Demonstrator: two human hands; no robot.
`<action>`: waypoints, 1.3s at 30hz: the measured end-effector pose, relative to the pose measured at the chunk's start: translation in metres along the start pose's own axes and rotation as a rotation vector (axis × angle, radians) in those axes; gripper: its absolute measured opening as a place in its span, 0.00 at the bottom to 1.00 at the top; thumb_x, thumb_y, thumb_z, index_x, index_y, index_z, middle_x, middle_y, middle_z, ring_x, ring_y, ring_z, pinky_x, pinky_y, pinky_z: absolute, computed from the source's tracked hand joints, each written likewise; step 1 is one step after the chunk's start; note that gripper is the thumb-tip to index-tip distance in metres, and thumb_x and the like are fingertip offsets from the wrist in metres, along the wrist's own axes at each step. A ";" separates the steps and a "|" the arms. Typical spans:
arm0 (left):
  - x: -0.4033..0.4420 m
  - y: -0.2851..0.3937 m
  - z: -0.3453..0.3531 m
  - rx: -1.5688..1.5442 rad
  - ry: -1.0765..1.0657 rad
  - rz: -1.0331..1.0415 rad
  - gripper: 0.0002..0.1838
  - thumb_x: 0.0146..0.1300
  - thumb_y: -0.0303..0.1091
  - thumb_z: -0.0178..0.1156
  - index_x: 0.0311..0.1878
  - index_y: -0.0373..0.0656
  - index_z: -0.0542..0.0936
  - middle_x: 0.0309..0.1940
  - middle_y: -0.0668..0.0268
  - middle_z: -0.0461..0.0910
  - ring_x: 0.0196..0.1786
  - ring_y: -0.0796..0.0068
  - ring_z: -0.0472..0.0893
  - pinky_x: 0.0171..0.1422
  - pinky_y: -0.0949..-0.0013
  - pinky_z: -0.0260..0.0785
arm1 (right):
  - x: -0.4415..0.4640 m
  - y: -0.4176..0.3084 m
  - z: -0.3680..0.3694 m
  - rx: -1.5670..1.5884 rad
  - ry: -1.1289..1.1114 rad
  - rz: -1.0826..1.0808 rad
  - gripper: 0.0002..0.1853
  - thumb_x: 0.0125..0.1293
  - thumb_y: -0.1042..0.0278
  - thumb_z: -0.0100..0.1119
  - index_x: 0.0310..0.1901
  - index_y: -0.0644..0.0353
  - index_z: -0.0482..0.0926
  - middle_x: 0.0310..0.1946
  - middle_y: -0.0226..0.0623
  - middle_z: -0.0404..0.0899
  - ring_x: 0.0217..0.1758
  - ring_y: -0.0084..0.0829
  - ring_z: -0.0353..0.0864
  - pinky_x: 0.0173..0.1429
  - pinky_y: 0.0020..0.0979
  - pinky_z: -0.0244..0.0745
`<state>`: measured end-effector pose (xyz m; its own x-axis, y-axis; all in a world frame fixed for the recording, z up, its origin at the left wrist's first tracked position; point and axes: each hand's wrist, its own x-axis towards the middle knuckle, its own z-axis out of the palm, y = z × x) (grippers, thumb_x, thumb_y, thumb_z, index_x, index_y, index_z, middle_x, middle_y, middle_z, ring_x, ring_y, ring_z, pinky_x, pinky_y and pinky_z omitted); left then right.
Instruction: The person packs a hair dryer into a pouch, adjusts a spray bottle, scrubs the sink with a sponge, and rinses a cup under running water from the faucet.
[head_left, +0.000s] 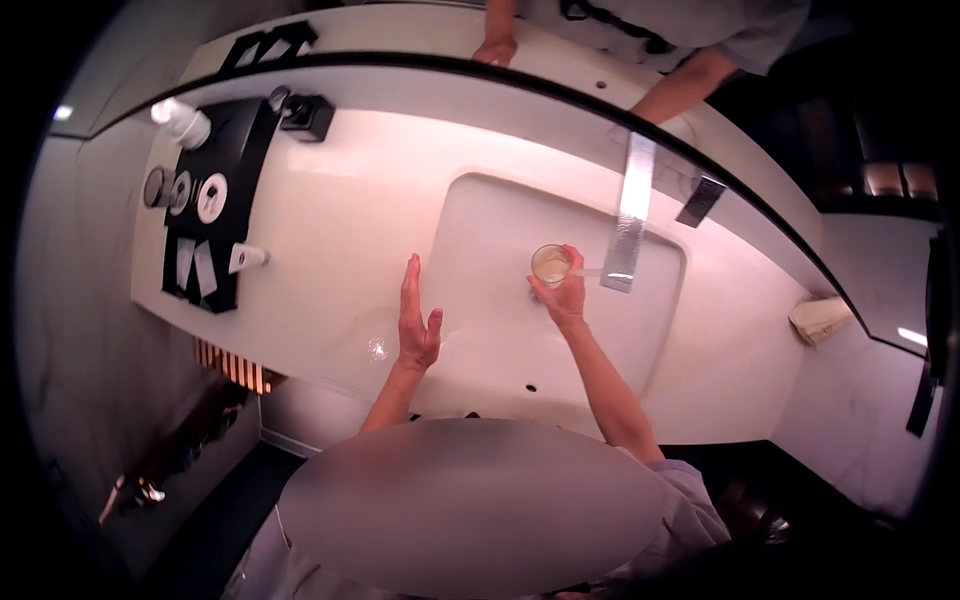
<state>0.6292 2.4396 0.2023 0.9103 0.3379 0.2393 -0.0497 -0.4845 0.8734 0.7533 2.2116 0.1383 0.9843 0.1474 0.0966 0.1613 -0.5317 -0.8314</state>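
My right hand (563,290) is wrapped round a clear drinking glass (550,264), held over the white basin (490,220) beside the end of the flat metal faucet (630,215). A thin pale streak, perhaps water, runs between the faucet's end and my hand. Over the counter at the basin's left edge, my left hand (418,325) has its fingers stretched out and the thumb apart, with nothing in it.
A black tray (228,150) on the left holds a white cup (182,122) and round items. Nearby are a black box (307,118) and a small white tube (248,257). A mirror spans the back. A beige pouch (820,319) lies at the right.
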 end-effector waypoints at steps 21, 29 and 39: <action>0.005 0.032 0.080 -0.527 -0.400 -1.084 0.29 0.68 0.56 0.44 0.65 0.49 0.63 0.63 0.59 0.63 0.52 0.66 0.77 0.47 0.62 0.75 | -0.048 -0.012 -0.007 1.414 0.232 0.723 0.21 0.62 0.62 0.62 0.51 0.62 0.68 0.44 0.36 0.76 0.49 0.30 0.78 0.54 0.32 0.75; 0.044 0.000 0.155 -1.378 -0.792 -1.281 0.28 0.68 0.56 0.45 0.61 0.46 0.68 0.55 0.60 0.74 0.58 0.61 0.74 0.62 0.52 0.68 | -0.031 -0.021 -0.047 0.101 -0.052 -0.228 0.45 0.44 0.56 0.75 0.62 0.62 0.59 0.59 0.47 0.64 0.63 0.42 0.65 0.65 0.45 0.60; 0.060 0.000 0.202 -0.925 -0.209 -0.611 0.12 0.66 0.37 0.54 0.48 0.42 0.74 0.42 0.68 0.74 0.42 0.78 0.73 0.47 0.75 0.68 | 0.006 -0.011 -0.054 0.051 -0.222 -0.149 0.18 0.57 0.61 0.60 0.49 0.53 0.76 0.48 0.37 0.76 0.57 0.38 0.71 0.72 0.48 0.46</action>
<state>0.7670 2.2970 0.1315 0.9330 0.1297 -0.3358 0.2213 0.5289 0.8193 0.7610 2.1729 0.1775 0.9095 0.4028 0.1025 0.2937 -0.4483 -0.8442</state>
